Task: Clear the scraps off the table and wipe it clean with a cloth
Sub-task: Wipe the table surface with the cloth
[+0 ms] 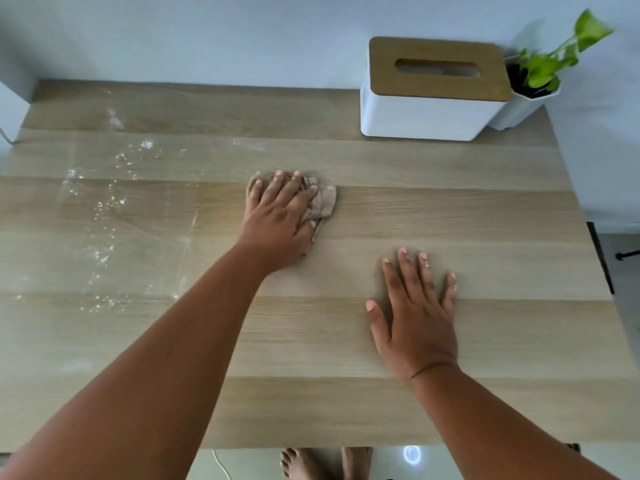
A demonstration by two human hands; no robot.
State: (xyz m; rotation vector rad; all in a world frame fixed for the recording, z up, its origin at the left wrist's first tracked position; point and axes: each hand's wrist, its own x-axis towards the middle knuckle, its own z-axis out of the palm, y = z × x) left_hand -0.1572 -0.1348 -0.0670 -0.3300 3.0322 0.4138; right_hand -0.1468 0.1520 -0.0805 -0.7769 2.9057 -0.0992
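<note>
Now we press a cloth (323, 202) to the wooden surface (485, 209) with our left hand (280, 216).

From the head view, our left hand lies flat on the crumpled beige cloth near the middle of the surface, fingers spread and fairly straight, pressing rather than gripping. Our right hand (417, 315) rests released, palm down with fingers splayed, directly on the wood, nearer us and apart from the cloth. Wet streaks and droplets (104, 209) glisten well to the left. A white tissue box (426, 109) with a wooden lid stands at the far right, just beside a potted plant (540, 69).
</note>
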